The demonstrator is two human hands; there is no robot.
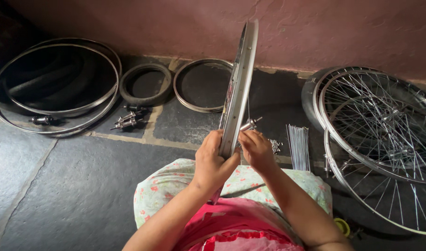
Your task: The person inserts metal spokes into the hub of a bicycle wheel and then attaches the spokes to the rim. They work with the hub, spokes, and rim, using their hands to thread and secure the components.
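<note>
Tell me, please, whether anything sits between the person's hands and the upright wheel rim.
Nothing visible does: the left hand already grips the rim at its lower edge, and the right hand touches it from the other side.

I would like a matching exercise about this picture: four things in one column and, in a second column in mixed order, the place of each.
Things
1. upright rim
2. bundle of loose spokes
3. small tyre
4. spoked wheels

Places
A. leaning at the far right
B. held on edge between both hands
C. lying on the floor, just right of the right hand
D. lying flat by the wall, left of the held rim

Pairs: 1-B, 2-C, 3-D, 4-A. The left hand grips the rim's near edge.
</note>
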